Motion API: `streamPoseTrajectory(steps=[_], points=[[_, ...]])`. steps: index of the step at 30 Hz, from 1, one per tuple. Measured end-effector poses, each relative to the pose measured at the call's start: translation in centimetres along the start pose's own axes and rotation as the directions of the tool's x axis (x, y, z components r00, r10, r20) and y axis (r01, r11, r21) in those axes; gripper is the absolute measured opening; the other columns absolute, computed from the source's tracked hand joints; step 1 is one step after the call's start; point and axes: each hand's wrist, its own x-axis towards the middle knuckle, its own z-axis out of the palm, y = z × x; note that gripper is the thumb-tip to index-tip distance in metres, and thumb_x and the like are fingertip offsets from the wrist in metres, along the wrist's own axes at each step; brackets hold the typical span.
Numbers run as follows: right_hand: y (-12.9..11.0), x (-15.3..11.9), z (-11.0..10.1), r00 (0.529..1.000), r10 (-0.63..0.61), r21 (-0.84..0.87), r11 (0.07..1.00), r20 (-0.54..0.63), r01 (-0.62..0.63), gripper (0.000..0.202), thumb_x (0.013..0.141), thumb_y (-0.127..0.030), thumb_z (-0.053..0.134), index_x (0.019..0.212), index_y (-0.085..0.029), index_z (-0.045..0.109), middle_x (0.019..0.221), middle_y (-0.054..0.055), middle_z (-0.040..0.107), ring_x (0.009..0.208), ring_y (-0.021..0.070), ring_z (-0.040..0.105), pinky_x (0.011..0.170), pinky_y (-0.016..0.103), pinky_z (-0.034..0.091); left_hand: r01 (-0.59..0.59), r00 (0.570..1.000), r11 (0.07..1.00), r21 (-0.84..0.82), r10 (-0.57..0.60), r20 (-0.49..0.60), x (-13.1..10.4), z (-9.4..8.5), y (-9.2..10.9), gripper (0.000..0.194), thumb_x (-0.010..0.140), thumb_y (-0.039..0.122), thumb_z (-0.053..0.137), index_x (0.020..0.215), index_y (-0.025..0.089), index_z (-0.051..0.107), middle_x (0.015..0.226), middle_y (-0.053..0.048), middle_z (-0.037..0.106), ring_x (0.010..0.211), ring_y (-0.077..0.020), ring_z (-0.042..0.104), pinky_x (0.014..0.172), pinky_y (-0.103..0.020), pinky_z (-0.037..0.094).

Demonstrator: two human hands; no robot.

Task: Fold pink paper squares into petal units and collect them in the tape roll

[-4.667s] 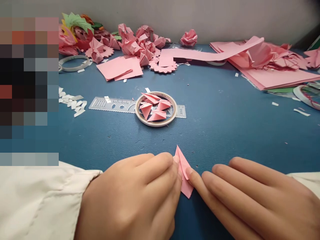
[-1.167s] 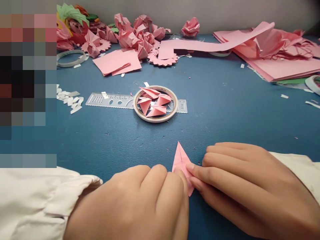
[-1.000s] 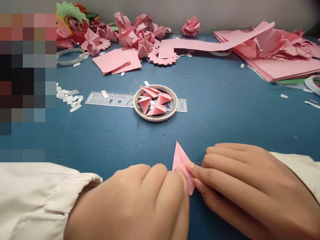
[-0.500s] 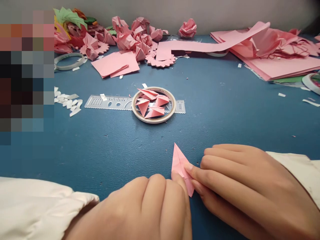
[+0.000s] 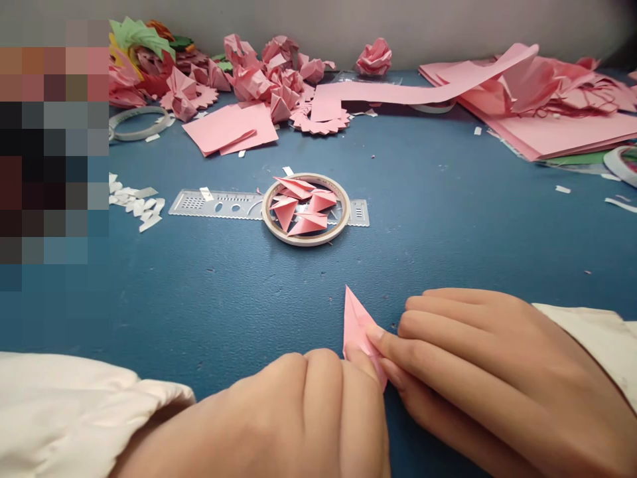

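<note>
A small folded piece of pink paper [image 5: 356, 320] with a pointed top lies on the blue table between my hands. My right hand [image 5: 478, 365] pinches its right side, the index fingertip on top and the thumb at the edge. With its fingers curled, my left hand [image 5: 298, 411] presses a fingertip on the lower part of the paper and covers some of it. Beyond the hands, a roll of double-sided tape [image 5: 269, 229] lies on a clear stencil ruler [image 5: 192, 204]. Several folded pink paper pieces [image 5: 308, 223] sit inside the roll.
Crumpled and folded pink paper shapes [image 5: 249, 76] are heaped at the back. A long pink strip [image 5: 393, 93] runs toward stacked pink sheets [image 5: 572, 136] at the right. White paper scraps [image 5: 134, 199] lie at left, near another tape roll [image 5: 139, 124]. The far left is pixelated.
My left hand has shifted slightly right and covers more of the paper's lower end. The paper's left edge has moved in a little; my right hand stays nearly still.
</note>
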Motion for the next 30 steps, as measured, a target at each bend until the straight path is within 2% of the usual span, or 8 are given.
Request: streamPoseTrajectory(steps=[7,11,15,20,21,23,27,30], points=[[-0.1,-0.4,0.2,0.998,0.015,0.003,1.0,-0.061,-0.014,0.036,0.115,-0.004,0.052,0.089,-0.02,0.071,0.075,-0.001,0.057,0.069,0.0177,0.047,0.062,0.037,0.04,-0.027,0.998,0.998,-0.051,0.03,0.059,-0.2,-0.8,-0.7,0.042,0.107,-0.002,0.038,0.084,0.023,0.062,0.069,-0.001,0.045,0.062,-0.0247,0.033,0.051,-0.042,0.027],[-0.2,-0.4,0.1,0.998,0.002,-0.002,1.0,-0.067,-0.002,0.038,0.117,-0.004,0.051,0.089,-0.018,0.073,0.076,-0.001,0.059,0.07,0.0175,0.046,0.063,0.037,0.043,-0.007,0.997,0.988,-0.154,0.018,0.072,-0.3,-0.6,-0.6,0.022,0.091,0.004,0.062,0.083,0.025,0.06,0.067,0.003,0.05,0.059,-0.02,0.037,0.049,-0.038,0.03],[-0.2,-0.1,0.1,0.998,-0.011,-0.029,1.0,-0.055,0.009,0.042,0.116,-0.004,0.051,0.085,-0.018,0.075,0.074,0.0,0.06,0.067,0.0175,0.049,0.06,0.037,0.045,-0.017,0.995,0.983,-0.181,0.034,0.095,-0.4,-0.3,-0.4,0.027,0.08,0.012,0.077,0.075,0.027,0.055,0.065,0.004,0.05,0.057,-0.0187,0.035,0.047,-0.039,0.029],[-0.2,0.2,0.1,0.998,-0.013,-0.032,0.999,-0.066,0.011,0.041,0.115,-0.003,0.047,0.089,-0.016,0.075,0.072,0.0,0.063,0.064,0.0173,0.05,0.057,0.037,0.045,-0.011,0.997,0.984,-0.178,0.024,0.069,-0.6,0.1,-0.6,0.024,0.09,0.012,0.071,0.077,0.026,0.057,0.066,0.003,0.05,0.059,-0.0199,0.037,0.051,-0.039,0.03],[-0.2,0.3,0.0,0.981,-0.012,-0.05,0.999,-0.196,0.003,0.043,0.115,-0.003,0.042,0.092,-0.016,0.077,0.069,-0.001,0.061,0.06,0.0182,0.046,0.052,0.039,0.04,-0.001,0.998,0.984,-0.18,0.014,0.066,-0.7,0.1,-0.6,0.023,0.093,0.011,0.069,0.079,0.026,0.058,0.066,0.003,0.05,0.059,-0.0199,0.037,0.051,-0.039,0.031],[-0.1,0.4,-0.1,0.997,-0.06,-0.023,0.998,-0.04,0.059,0.031,0.115,-0.005,0.05,0.106,-0.013,0.079,0.074,-0.001,0.065,0.063,0.0169,0.052,0.054,0.037,0.043,0.019,0.998,0.982,-0.187,-0.008,0.057,-0.8,0.2,-0.6,0.022,0.093,0.008,0.064,0.081,0.025,0.061,0.067,0.003,0.051,0.059,-0.0195,0.039,0.052,-0.038,0.032],[-0.1,-0.1,-0.2,0.999,-0.04,-0.041,0.998,-0.017,0.039,0.032,0.116,-0.01,0.055,0.092,-0.02,0.072,0.074,-0.001,0.061,0.064,0.017,0.051,0.058,0.036,0.043,0.057,0.998,0.97,-0.234,-0.053,0.023,-0.6,0.7,-0.1,0.027,0.083,-0.001,0.058,0.078,0.026,0.057,0.066,0.004,0.048,0.055,-0.0189,0.037,0.05,-0.039,0.028],[-0.3,-1.2,0.2,1.0,0.007,-0.071,0.997,-0.021,-0.009,0.019,0.115,-0.03,0.067,0.101,-0.024,0.078,0.076,0.001,0.061,0.067,0.02,0.055,0.061,0.036,0.048,0.113,0.99,0.97,-0.214,-0.127,-0.053,-0.1,1.0,0.1,0.032,0.081,-0.003,0.054,0.07,0.027,0.056,0.063,0.003,0.051,0.054,-0.0206,0.042,0.049,-0.043,0.031]])
